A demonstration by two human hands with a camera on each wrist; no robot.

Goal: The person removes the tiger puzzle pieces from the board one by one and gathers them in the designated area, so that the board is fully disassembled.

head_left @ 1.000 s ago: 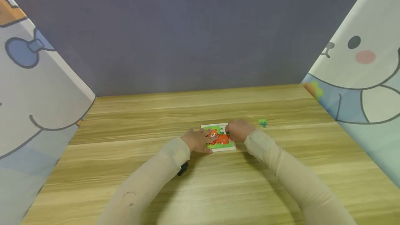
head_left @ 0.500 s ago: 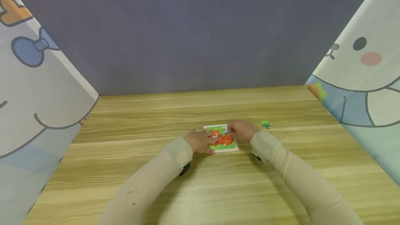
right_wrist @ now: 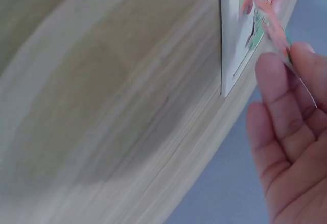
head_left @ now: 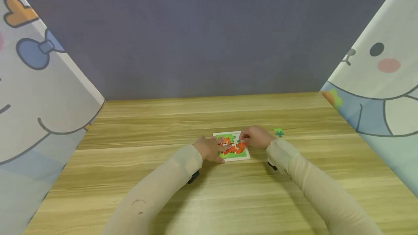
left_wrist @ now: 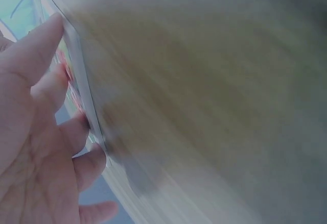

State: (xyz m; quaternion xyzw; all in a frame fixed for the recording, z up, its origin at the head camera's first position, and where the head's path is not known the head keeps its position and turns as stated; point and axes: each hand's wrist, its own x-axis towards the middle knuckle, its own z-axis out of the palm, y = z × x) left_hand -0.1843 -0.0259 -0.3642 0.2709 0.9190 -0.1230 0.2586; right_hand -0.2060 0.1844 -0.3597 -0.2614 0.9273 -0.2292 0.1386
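"While a grey backdrop [head_left: 209, 35] rises behind the far edge of a wood-grain table [head_left: 156, 119], what stands at the left?"

"A pale cartoon panel [head_left: 65, 93] with a blue bow, slanting along the table's side."

"And next to it?"

"A cream sleeve [head_left: 156, 188], marked with small brown spots, reaches in from the near side, a black band [head_left: 193, 177] by its cuff. The person's left hand [head_left: 209, 149] lies across the left part of a tiger puzzle [head_left: 236, 155], fingers spread, with nothing in its grasp."

"Where does the puzzle sit?"

"Mid-table, in a white frame [head_left: 240, 159]: an orange tiger on green, with a pale gap toward the far right."

"The other hand?"

"At the puzzle's right side, the right hand [head_left: 256, 137] pinches an orange and green piece [right_wrist: 276, 30] between finger and thumb, the other fingers half bent. The piece tilts over the puzzle; whether its edge touches cannot be told."

"Farther right?"

"A second cream sleeve [head_left: 313, 180] runs to the near right. Beyond it, apart from the frame, a loose green piece [head_left: 279, 132] lies on the table. A rabbit-like panel [head_left: 359, 71], pink-cheeked, lines the right side."
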